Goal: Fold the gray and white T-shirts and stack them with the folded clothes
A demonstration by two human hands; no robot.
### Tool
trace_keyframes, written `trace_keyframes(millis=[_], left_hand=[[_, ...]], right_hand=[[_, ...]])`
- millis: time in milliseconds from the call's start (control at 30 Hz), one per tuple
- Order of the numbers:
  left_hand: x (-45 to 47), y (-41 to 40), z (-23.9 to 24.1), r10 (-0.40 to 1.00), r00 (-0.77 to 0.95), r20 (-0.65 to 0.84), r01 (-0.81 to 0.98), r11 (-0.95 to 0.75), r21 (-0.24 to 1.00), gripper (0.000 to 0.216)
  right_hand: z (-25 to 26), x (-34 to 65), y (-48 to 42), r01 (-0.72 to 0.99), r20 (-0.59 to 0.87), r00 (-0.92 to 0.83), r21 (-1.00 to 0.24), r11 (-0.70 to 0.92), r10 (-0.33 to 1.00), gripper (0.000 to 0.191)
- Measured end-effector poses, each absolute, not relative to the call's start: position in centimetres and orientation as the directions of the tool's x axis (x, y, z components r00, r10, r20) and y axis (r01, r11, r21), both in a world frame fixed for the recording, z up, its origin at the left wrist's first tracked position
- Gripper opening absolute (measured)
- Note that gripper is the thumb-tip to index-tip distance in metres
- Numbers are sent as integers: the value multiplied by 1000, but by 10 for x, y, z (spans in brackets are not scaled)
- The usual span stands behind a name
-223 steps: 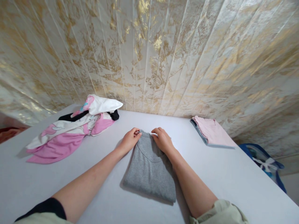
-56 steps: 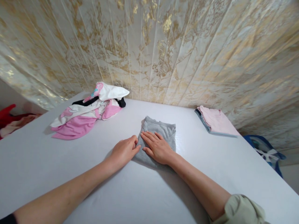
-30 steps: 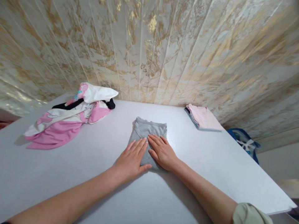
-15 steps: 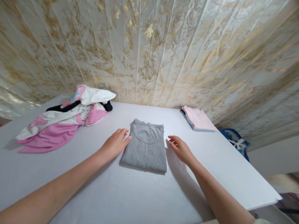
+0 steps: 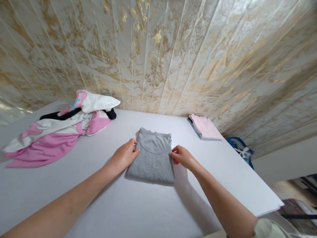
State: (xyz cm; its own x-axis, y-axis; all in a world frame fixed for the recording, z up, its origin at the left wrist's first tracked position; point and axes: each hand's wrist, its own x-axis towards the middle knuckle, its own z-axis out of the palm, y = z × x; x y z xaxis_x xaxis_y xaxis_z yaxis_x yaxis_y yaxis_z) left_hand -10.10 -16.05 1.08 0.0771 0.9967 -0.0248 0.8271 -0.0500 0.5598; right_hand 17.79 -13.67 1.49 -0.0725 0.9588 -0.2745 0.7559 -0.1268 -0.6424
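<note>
A folded grey shirt (image 5: 153,157) lies in the middle of the white table (image 5: 148,208), neckline towards the wall. My left hand (image 5: 125,156) is at its left edge, thumb on top of the fabric. At the shirt's right edge my right hand (image 5: 181,156) has its fingers curled on the cloth. Both hands grip the shirt's sides, and it still rests flat on the table.
A loose heap of pink, white and black clothes (image 5: 61,130) lies at the back left. A small stack of folded pink and grey garments (image 5: 205,127) sits at the back right by the marbled wall. A blue bag (image 5: 240,150) stands on the floor beyond the table's right edge.
A second ago both hands pressed flat on the shirt; they then slid outward off it. Now they have come back in and closed on its left and right edges.
</note>
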Motion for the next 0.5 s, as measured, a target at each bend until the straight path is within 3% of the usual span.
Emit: trace_keyframes(millis=[200, 500], left_hand=[[-103, -160, 10, 996, 81, -28, 826, -52, 561, 26], [-107, -160, 18, 989, 109, -97, 842, -40, 539, 32]], right_hand=[[16, 172, -127, 758, -347, -95, -633, -158, 933, 18], [20, 163, -133, 701, -296, -68, -694, -166, 953, 20]])
